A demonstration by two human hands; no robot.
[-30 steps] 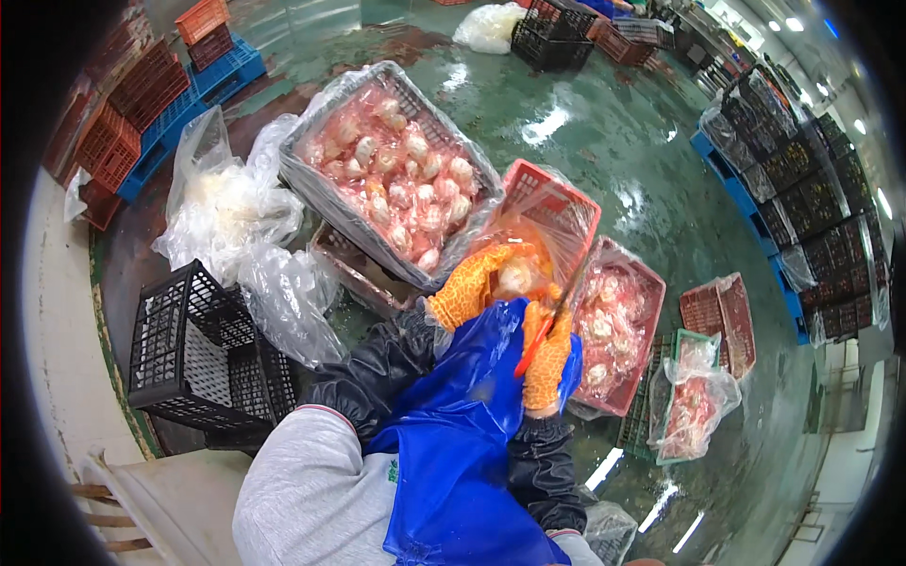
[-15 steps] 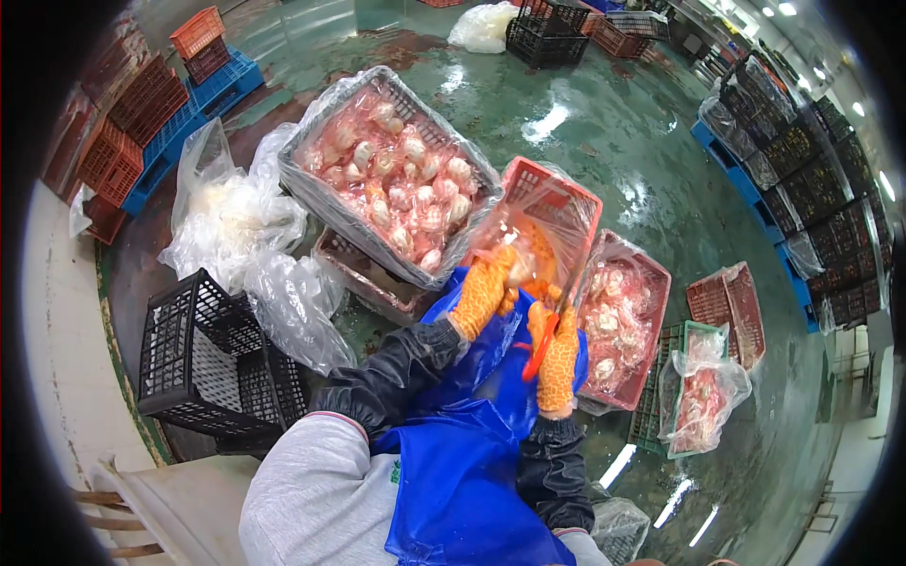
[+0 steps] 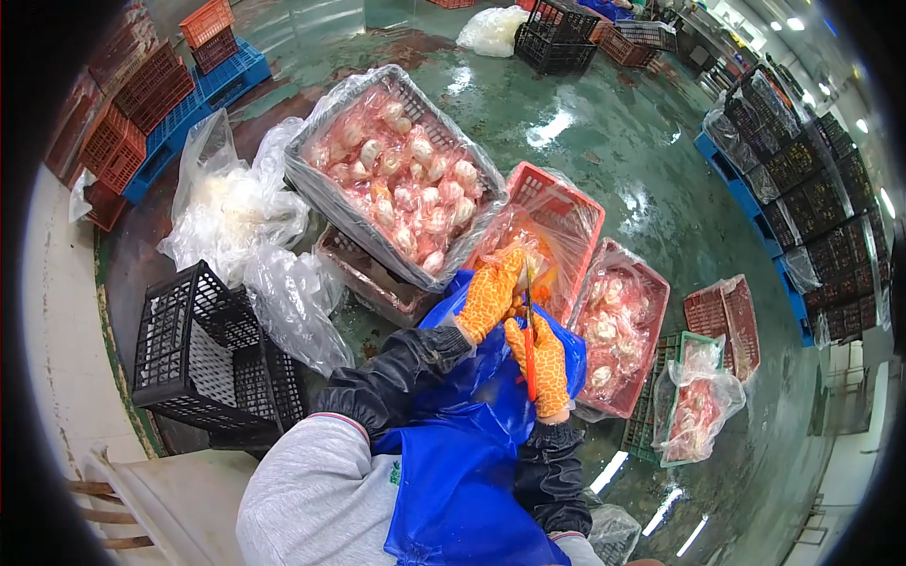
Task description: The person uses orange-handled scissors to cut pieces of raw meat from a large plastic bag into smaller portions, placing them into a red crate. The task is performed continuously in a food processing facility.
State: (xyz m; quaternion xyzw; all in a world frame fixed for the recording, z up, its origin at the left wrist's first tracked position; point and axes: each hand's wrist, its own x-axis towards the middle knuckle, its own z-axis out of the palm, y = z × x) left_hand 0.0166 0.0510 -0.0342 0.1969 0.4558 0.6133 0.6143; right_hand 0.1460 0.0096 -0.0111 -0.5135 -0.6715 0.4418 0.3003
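Observation:
My left hand (image 3: pixel 490 294), in an orange patterned glove, is closed just over the near end of a red crate (image 3: pixel 583 212) lined with clear plastic. Its fingers mostly hide what they hold. Close beside it on the right, my right hand (image 3: pixel 545 363) in a matching glove grips a knife (image 3: pixel 530 366) by its red handle. The thin blade points up and away, next to my left fingertips. Orange pieces show blurrily through the plastic in that crate. To the left, a dark lined crate (image 3: pixel 307 184) holds many pale, round, bulb-like pieces (image 3: pixel 421 149) in pinkish plastic.
Another red crate (image 3: pixel 658 283) of pale pieces stands at my right. Beyond it is a green crate (image 3: pixel 719 344) with a plastic bag. Black crates (image 3: pixel 170 363) and crumpled clear plastic (image 3: pixel 241 212) lie left. Wrapped black crate stacks (image 3: pixel 830 189) line the far right of the wet green floor (image 3: pixel 491 99).
The knife has swung from slanting up and right to nearly upright, its blade now beside my left fingers. My right hand has moved slightly left. The orange pieces in the crate are less visible.

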